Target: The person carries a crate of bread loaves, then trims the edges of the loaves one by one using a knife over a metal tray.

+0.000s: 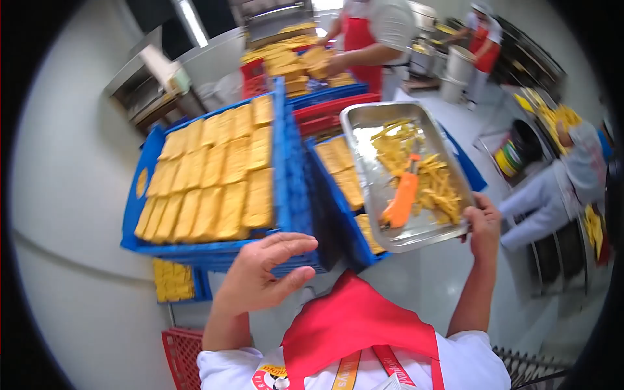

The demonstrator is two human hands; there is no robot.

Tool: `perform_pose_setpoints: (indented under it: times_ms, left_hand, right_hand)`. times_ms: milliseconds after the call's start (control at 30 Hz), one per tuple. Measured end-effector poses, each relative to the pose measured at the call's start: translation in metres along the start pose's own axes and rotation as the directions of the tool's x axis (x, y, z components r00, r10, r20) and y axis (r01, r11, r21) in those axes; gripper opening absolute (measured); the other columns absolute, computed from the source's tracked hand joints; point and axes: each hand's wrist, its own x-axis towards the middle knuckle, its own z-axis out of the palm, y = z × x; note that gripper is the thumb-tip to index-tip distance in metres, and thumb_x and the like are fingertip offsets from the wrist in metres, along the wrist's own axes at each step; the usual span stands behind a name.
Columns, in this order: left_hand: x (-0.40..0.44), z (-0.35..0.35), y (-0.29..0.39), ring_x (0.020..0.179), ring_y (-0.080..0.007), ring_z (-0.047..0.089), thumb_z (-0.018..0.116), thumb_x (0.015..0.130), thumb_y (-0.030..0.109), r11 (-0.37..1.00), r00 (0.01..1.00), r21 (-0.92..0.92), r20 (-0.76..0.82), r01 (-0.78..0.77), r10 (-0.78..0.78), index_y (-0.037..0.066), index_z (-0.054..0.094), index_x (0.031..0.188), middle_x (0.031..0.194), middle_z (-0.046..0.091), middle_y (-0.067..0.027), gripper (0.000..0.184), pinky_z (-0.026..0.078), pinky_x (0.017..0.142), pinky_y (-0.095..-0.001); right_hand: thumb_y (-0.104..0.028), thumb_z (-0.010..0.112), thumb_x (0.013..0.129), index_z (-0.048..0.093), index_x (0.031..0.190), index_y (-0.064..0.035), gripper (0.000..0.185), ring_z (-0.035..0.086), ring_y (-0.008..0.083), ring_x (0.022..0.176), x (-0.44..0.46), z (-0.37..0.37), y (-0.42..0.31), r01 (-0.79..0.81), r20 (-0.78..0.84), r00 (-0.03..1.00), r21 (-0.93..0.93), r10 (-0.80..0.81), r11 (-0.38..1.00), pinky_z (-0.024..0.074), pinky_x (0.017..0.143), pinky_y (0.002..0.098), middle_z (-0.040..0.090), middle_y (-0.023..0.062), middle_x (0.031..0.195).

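Note:
My right hand [482,224] grips the near right corner of a shallow metal tray [419,244], holding it up and tilted over the floor and a lower crate. In the tray lie many thin yellow strips [437,188] and a tool with an orange handle [401,200]; its exact kind I cannot make out. My left hand [270,266] is empty, with thumb and fingers apart, by the near right corner of a tall blue crate [195,246]. Rows of golden-yellow rectangular blocks [211,166] fill that crate's top.
A lower blue crate [372,257] with similar blocks sits partly under the tray. Behind are red crates [318,117] and a co-worker in a red apron [361,49] handling yellow pieces. Other people work at the back and right. A red crate [182,354] lies low at left.

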Motion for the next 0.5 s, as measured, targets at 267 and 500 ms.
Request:
perform_pose_setpoints:
  times_ms: [267,500]
  left_hand:
    - [-0.073,-0.219,-0.07,0.088,-0.0217,0.069,0.076,0.087,0.013,0.863,0.789,0.286,-0.585,0.416,-0.187,-0.003,0.07,0.115,0.102,0.073,-0.0163,0.033,0.054,0.079,-0.0328]
    - [-0.108,-0.371,-0.232,0.085,-0.03,0.068,0.072,0.087,0.021,0.51,0.759,0.604,-0.629,0.613,-0.168,-0.005,0.067,0.119,0.097,0.071,-0.0207,0.041,0.054,0.079,-0.0376]
  right_hand:
    - [-0.013,0.055,0.084,0.063,0.114,0.0082,0.038,0.059,0.0139,0.047,0.053,0.178,-0.099,0.059,0.266,0.962,0.0,-0.057,0.998,0.0452,0.038,0.0251,0.065,0.0098,0.076]
    - [0.0,0.048,0.081,0.062,0.103,0.0137,0.029,0.069,0.0237,0.057,0.061,0.34,-0.105,0.063,0.604,0.796,-0.149,0.041,0.987,0.0602,0.049,0.0327,0.067,0.018,0.082]
